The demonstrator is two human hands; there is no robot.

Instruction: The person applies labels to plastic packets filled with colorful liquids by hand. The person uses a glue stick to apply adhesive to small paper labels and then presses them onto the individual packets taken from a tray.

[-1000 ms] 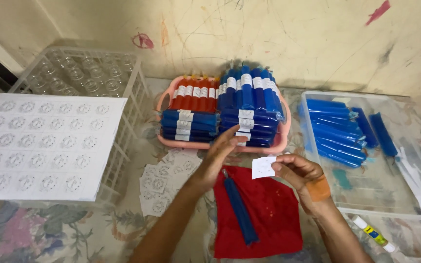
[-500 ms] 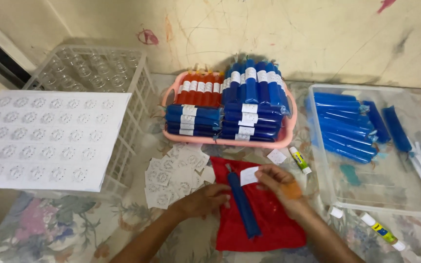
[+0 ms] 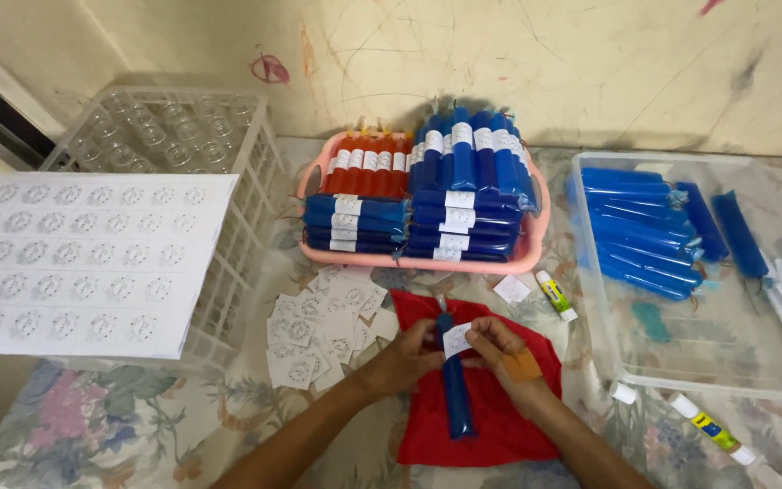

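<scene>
Label (image 3: 456, 339) pinched by right hand (image 3: 509, 355).

A long blue tube (image 3: 453, 391) lies lengthwise on a red cloth (image 3: 500, 417), its knotted top end pointing away. A small white label (image 3: 456, 339) sits against its upper part. The cloth lies flat and rumpled on the flowered table, just before the pink basket.

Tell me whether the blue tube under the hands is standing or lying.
Lying flat. The blue tube rests lengthwise on the red cloth, both hands pressing a white label onto it.
</scene>
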